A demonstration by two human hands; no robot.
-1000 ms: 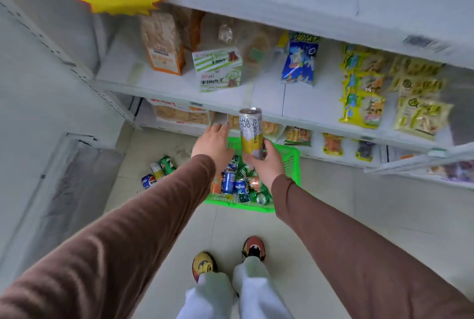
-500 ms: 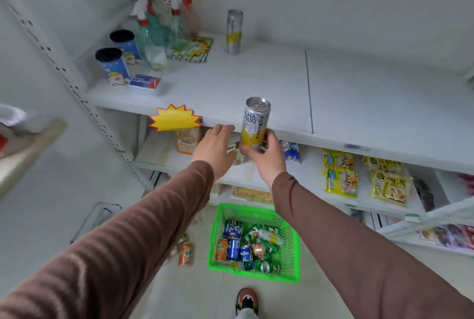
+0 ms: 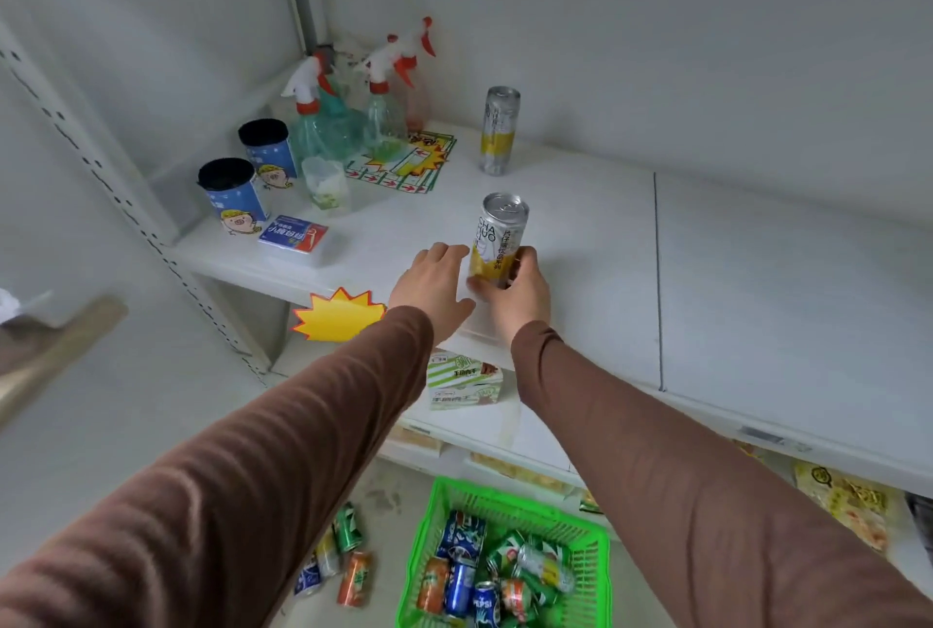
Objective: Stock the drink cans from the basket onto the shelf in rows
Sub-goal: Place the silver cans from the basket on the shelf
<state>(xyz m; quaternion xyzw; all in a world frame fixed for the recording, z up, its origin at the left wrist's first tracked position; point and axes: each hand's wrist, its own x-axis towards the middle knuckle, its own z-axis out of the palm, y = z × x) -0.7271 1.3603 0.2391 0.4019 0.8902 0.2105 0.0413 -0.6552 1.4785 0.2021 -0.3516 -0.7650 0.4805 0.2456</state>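
My right hand [image 3: 520,296] grips a tall silver-and-yellow can [image 3: 497,238] by its lower half, upright above the front part of the white shelf [image 3: 580,243]. Just left of the can is my left hand [image 3: 434,289], fingers straight and holding nothing. A matching tall can [image 3: 499,130] stands at the back of the same shelf. Down on the floor, the green basket [image 3: 590,539] holds several blue, green and orange cans [image 3: 484,577].
Spray bottles [image 3: 348,107], two blue cups [image 3: 247,178], a small clear cup [image 3: 325,183], a blue packet [image 3: 293,234] and a leaflet crowd the shelf's left end. A yellow star tag [image 3: 338,317] hangs off its front edge. Several loose cans [image 3: 341,557] lie left of the basket. Snack packs fill lower shelves.
Both hands rose from above the basket to shelf height, carrying the tall can. The can now stands over the shelf surface rather than in front of its edge.
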